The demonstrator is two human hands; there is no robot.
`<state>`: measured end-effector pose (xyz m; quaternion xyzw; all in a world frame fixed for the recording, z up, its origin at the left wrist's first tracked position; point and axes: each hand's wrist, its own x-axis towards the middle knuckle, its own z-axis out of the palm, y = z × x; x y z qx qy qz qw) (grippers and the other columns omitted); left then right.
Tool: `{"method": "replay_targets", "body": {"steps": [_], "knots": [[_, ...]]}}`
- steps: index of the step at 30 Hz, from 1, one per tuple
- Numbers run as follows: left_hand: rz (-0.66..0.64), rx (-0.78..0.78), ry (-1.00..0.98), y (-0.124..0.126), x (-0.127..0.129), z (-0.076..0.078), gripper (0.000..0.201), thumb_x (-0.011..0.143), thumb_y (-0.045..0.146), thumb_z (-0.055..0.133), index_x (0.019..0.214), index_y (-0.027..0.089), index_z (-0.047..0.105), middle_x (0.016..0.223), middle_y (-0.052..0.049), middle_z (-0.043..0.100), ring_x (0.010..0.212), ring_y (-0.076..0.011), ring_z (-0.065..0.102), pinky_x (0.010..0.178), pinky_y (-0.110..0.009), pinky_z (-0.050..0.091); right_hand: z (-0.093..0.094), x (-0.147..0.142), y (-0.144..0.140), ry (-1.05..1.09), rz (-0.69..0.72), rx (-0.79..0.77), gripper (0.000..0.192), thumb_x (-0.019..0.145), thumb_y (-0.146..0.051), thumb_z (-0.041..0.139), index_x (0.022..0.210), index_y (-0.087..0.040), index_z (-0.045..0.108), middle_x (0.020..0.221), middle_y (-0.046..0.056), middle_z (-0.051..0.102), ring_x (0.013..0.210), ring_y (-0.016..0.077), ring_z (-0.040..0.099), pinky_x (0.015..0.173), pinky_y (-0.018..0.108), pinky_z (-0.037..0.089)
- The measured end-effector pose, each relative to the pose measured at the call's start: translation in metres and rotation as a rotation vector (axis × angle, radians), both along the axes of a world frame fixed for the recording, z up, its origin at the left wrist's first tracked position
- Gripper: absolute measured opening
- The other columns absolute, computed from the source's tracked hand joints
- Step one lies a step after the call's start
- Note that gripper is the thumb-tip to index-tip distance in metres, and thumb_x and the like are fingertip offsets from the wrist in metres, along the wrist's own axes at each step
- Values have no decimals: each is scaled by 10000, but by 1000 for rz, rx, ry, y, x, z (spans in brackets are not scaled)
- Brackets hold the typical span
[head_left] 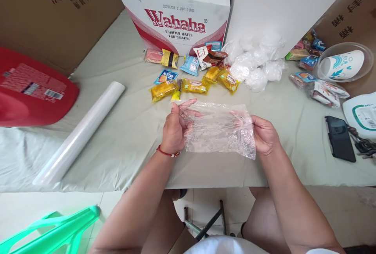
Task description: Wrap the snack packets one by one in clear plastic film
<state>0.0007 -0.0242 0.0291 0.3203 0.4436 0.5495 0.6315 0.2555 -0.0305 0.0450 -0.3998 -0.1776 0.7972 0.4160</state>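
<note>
A clear plastic bag is stretched flat between both my hands, just above the table's front part. My left hand grips its left edge, fingers partly inside the film; a red bracelet circles that wrist. My right hand pinches the bag's right edge. Just beyond the bag lie several wrapped snacks, mostly yellow, a few blue or orange. A pile of crumpled clear bags sits to their right.
A roll of clear film lies at the left beside a red container. A Wahaha carton and white boxes stand at the back. A bowl with a cup, more snacks, a black phone and keys lie right. A green plastic chair stands below left.
</note>
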Motion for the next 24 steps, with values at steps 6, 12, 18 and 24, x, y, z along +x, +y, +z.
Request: {"method": "replay_targets", "body": {"steps": [6, 12, 18, 24], "knots": [[1, -25, -35, 1, -4, 0, 666, 919, 745, 505, 1238, 197, 709, 815, -47, 741, 369, -50, 319, 346, -248, 145, 10, -2, -6, 44, -20, 151, 424, 604, -180, 601, 1001, -178, 748, 806, 43, 731, 749, 239, 698, 701, 399, 624], [16, -9, 8, 1, -3, 1, 704, 899, 768, 512, 1213, 173, 719, 833, -70, 757, 374, -49, 326, 366, -252, 170, 9, -10, -12, 2, 58, 181, 570, 603, -235, 913, 1149, -192, 759, 869, 15, 739, 753, 149, 669, 693, 260, 566], [5, 6, 62, -1, -3, 2, 724, 918, 768, 468, 1260, 177, 708, 874, -84, 775, 359, -55, 321, 360, -277, 175, 4, -2, -9, -242, 86, 205, 348, 635, -341, 965, 891, -212, 767, 781, -4, 688, 696, 125, 619, 707, 268, 541], [30, 9, 117, -1, -2, 1, 752, 924, 777, 447, 1276, 168, 711, 900, -88, 781, 343, -48, 316, 356, -281, 156, 7, 10, -4, -372, -4, 223, 325, 687, -385, 941, 800, -211, 691, 804, -13, 664, 732, 132, 613, 713, 275, 535]]}}
